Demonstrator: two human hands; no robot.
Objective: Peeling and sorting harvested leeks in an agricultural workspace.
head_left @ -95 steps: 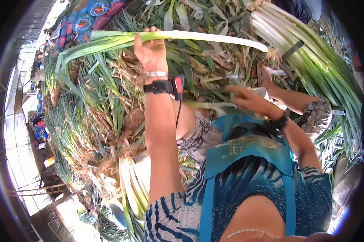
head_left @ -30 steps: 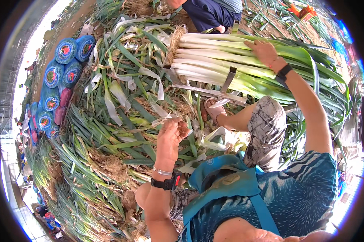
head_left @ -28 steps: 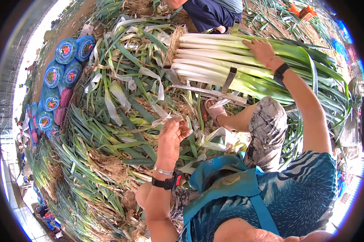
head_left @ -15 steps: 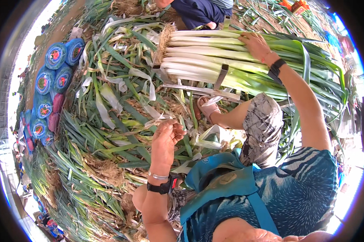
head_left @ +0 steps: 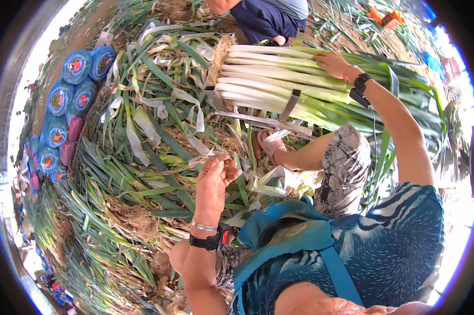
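Right hand (head_left: 332,64) laid flat-ish, fingers extended, on the thick white-and-green leek bundle (head_left: 268,72) sitting in the grey metal-bar frame (head_left: 290,105). Left hand (head_left: 214,170) half-curled; can't tell if it's pinching the pale papery leaf strip (head_left: 200,158) by its fingertips.

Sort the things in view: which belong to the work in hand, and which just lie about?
In use, it seems: right hand; leeks beneath it; metal rack holding them; left hand, grip unclear.
Lying about: blue round packs; pale leaf strips; orange item, upper right.
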